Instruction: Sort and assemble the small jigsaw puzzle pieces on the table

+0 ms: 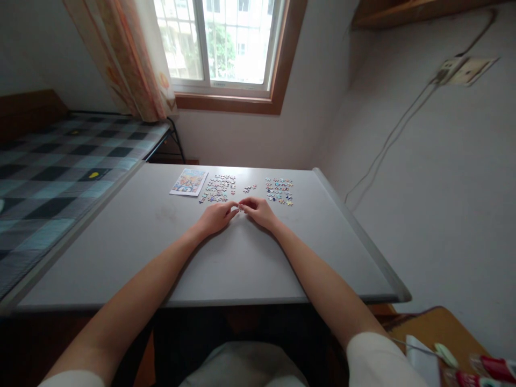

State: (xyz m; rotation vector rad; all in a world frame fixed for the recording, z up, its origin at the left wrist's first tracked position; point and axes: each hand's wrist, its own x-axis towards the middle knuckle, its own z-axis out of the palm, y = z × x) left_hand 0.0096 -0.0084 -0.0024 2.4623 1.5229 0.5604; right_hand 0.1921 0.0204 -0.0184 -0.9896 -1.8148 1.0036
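My left hand [220,216] and my right hand [258,211] meet over the middle of the white table [250,258], fingertips pinched together. A small pale jigsaw puzzle piece [241,209] shows between them, partly covered by the fingers. Beyond my left hand lies a spread of loose puzzle pieces [221,185]. A second group of puzzle pieces [279,189] is past my right hand. Between the two groups sit a few puzzle pieces [249,188] close together. A colourful picture card [189,182] rests flat at the left of the pieces.
A bed with a checked cover [80,156] stands along the left. At the lower right is a wooden stool [455,333] with small items on it. A cable [377,156] hangs from a wall socket [463,71] on the right. Behind the table is a window [237,48].
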